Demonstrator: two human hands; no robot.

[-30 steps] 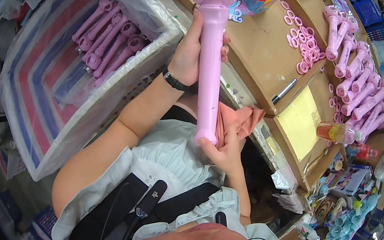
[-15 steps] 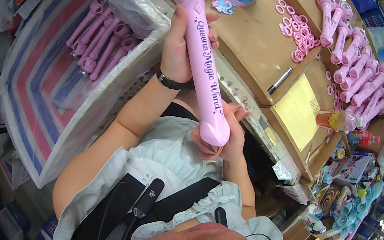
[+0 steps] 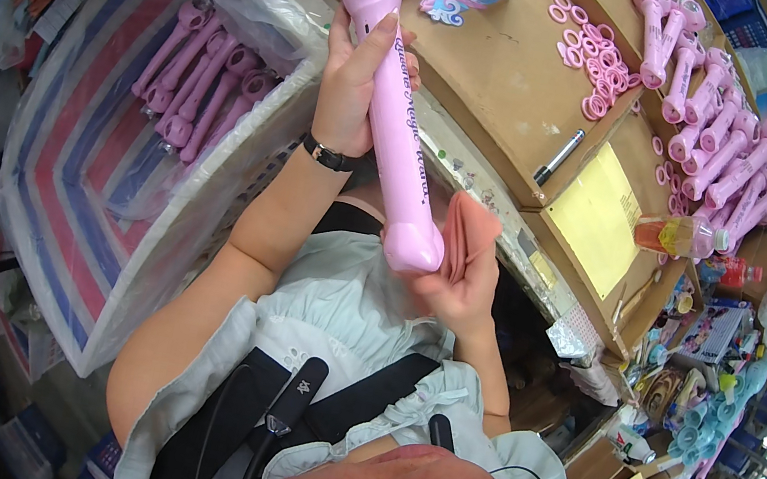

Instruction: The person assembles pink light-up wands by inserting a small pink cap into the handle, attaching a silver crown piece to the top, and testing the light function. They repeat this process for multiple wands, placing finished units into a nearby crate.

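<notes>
A pink toy wand (image 3: 402, 146) with dark printed lettering slants across the view in front of me. Its wide openwork head is at the top, cut off by the frame edge. My left hand (image 3: 353, 82), with a dark watch on the wrist, is closed round the handle just below the head. At the wand's rounded lower end is my right hand (image 3: 462, 293), closed on a folded salmon-coloured cloth (image 3: 472, 232). The cloth lies against the side of that end. Some right-hand fingers are hidden behind the wand.
On the left, a crate (image 3: 99, 334) lined with striped plastic holds several pink wands (image 3: 198, 77). The cardboard-covered bench (image 3: 492, 75) carries pink rings (image 3: 600, 68), a marker (image 3: 559, 157), yellow paper (image 3: 595, 219) and a drink bottle (image 3: 678, 236). More wands (image 3: 731, 161) are piled at the far right.
The wand has turned about its length, so its lettering faces more to the right, and shifted slightly left. My right hand has moved off its tip a little, and the cloth shows more.
</notes>
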